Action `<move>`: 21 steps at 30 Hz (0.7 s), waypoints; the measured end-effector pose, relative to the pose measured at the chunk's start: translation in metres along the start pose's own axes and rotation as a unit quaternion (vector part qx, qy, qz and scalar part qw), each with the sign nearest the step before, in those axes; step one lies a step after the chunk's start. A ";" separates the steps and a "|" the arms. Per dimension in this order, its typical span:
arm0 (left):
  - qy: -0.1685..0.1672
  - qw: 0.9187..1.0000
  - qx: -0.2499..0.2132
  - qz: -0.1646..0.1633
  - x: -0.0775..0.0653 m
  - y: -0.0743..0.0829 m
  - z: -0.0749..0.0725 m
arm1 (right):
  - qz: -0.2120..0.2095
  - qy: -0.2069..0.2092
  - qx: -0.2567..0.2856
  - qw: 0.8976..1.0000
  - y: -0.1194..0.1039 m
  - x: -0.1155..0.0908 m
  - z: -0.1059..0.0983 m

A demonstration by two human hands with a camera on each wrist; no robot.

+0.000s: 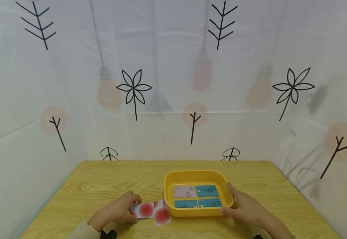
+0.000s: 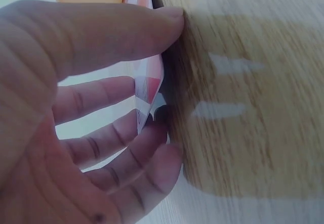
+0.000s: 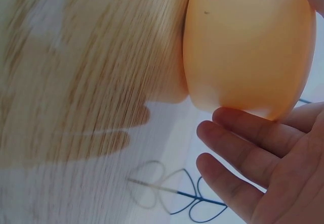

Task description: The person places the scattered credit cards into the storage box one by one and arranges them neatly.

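Note:
In the head view my left hand (image 1: 118,209) grips a white card with a red circle (image 1: 146,210) at its left end, thumb on the near edge and fingers on the far edge. In the left wrist view the card (image 2: 148,82) appears nearly edge-on between thumb and fingers. Partly overlapped by it, another red-circle card (image 1: 162,216) lies at an angle against the tray's front left corner. My right hand (image 1: 246,207) rests at the right end of the yellow tray (image 1: 197,212), thumb at the front rim. The right wrist view shows extended fingers (image 3: 243,133) at the tray's end wall.
Inside the tray lie a pink card (image 1: 184,192) with a small drawing and several teal cards (image 1: 207,191) marked VIP. The wood-grain table (image 1: 107,179) ends at a white patterned cloth (image 1: 167,132), which also stands on both sides.

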State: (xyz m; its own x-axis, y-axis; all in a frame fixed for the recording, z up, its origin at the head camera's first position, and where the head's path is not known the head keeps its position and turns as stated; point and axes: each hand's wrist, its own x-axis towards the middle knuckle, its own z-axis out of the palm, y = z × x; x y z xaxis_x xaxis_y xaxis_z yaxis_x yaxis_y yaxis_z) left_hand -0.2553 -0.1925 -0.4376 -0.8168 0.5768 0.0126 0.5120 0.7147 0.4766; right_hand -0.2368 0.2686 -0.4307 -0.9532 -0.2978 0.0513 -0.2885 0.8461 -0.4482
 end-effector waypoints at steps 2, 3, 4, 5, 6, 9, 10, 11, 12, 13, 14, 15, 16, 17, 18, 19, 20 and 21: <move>-0.002 1.000 0.002 0.000 0.000 0.000 0.000 | 0.001 -0.001 0.001 1.000 0.000 0.000 0.000; -0.003 1.000 0.004 -0.001 0.000 -0.001 0.000 | 0.000 0.000 0.002 1.000 0.000 0.000 0.000; -0.002 1.000 0.007 0.000 0.000 -0.001 0.000 | 0.000 0.000 0.003 1.000 0.000 0.000 0.000; -0.001 1.000 0.012 -0.001 0.000 -0.001 0.000 | -0.001 0.001 0.003 1.000 0.000 0.000 0.000; 0.001 1.000 0.017 0.000 0.000 -0.002 0.000 | -0.001 0.002 0.003 1.000 0.001 0.000 0.001; 0.012 0.999 0.033 0.002 -0.001 -0.004 0.000 | -0.004 0.004 0.001 1.000 0.001 0.000 0.001; 0.016 0.999 0.038 0.002 -0.001 -0.004 0.000 | -0.004 0.003 0.000 1.000 0.001 0.001 0.001; 0.020 0.999 0.039 0.003 -0.002 -0.005 0.000 | -0.004 0.002 0.000 1.000 0.001 0.001 0.001; 0.025 0.999 0.039 0.003 -0.002 -0.005 -0.001 | -0.005 0.002 0.000 1.000 0.002 0.001 0.001; 0.030 0.999 0.040 0.004 -0.002 -0.005 -0.001 | -0.004 0.000 0.001 1.000 0.002 0.001 0.000; 0.035 0.999 0.040 0.004 -0.003 -0.006 -0.002 | -0.004 0.000 0.001 1.000 0.002 0.001 0.000; 0.039 0.999 0.038 0.004 -0.003 -0.006 -0.003 | -0.004 -0.001 0.001 1.000 0.002 0.001 0.000; 0.044 0.998 0.036 0.005 -0.003 -0.006 -0.004 | -0.004 -0.001 0.002 1.000 0.002 0.001 0.000; 0.049 0.998 0.035 0.006 -0.003 -0.006 -0.005 | -0.004 -0.001 0.001 1.000 0.002 0.001 0.000; 0.055 0.998 0.037 0.007 -0.003 -0.006 -0.006 | -0.004 0.000 0.001 1.000 0.002 0.001 0.000; 0.059 0.997 0.039 0.008 -0.003 -0.007 -0.007 | -0.004 0.000 0.001 1.000 0.002 0.001 0.000; 0.064 0.997 0.041 0.010 -0.002 -0.007 -0.009 | -0.004 0.000 0.001 1.000 0.001 0.001 0.001; 0.068 0.997 0.044 0.012 -0.002 -0.007 -0.010 | -0.003 0.000 0.002 1.000 0.001 0.001 0.001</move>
State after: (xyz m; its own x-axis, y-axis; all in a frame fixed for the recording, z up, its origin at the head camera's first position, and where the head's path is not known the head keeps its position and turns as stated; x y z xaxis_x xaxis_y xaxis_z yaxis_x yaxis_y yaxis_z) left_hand -0.2598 -0.2021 -0.4322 -0.8298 0.5389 0.1451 0.5479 0.7371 0.3957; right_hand -0.2386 0.2691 -0.4318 -0.9513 -0.3036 0.0540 -0.2945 0.8425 -0.4511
